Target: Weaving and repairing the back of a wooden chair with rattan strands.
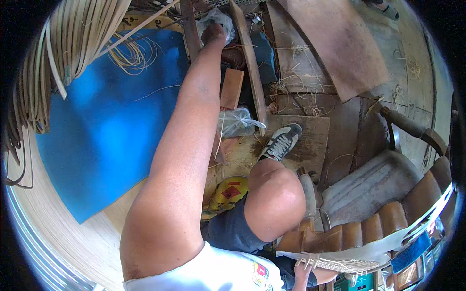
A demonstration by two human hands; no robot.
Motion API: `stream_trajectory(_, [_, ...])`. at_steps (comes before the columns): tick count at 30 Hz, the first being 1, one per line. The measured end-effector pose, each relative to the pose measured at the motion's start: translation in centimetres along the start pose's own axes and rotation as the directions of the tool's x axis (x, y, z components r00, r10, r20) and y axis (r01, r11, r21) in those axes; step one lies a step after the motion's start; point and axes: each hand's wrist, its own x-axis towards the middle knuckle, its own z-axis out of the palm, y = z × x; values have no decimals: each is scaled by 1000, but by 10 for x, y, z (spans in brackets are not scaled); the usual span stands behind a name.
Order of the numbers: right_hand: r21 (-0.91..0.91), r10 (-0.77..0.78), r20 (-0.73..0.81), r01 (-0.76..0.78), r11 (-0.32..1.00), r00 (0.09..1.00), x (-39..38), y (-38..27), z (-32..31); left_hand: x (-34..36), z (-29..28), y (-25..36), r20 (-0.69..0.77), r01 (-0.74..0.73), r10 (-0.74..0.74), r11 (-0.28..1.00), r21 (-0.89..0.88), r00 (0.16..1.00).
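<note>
Underneath, at right: worn wooden plank floor (407, 82). Spread at left: wide flat blue sheet (107, 126). Draped over the sheet's upper-left side: thick bundle of pale tan cane strips (80, 36). Lying at upper right: broad curved tan board (342, 43). At right: wooden chair with worn grey seat (374, 182) and curved armrest. At lower right: brown ribbed curved band with woven cane edging (359, 235). Running along upper centre: long narrow wooden slat (250, 63). Left of the slat, from near to far: knotted clear plastic bag (236, 122), rectangular orange-brown block (232, 88), crumpled translucent plastic bag (227, 23) near the upper end. Left hand (213, 33): at the crumpled bag, fingers obscured; cannot tell whether open or gripping. Right hand (304, 267): small, beside the cane edging; cannot tell the grip.
</note>
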Motion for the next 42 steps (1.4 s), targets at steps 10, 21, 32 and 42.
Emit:
stream_trajectory(10, [-151,81,328,-33,988,941,24,-40,-28,0,11,-8,-91,-73,64,992,-101,994])
stream_trajectory(21, [214,117,170,-152,965,979,29,-25,0,14,-12,-8,-20,-192,195,976,102,981])
stream_trajectory(32, [234,145,113,-168,958,983,39,-52,-5,-58,-63,-1,-180,-429,441,898,103,879])
stream_trajectory(42, [348,25,188,-90,933,982,57,-38,26,7,-151,-15,201,-104,254,826,-554,946])
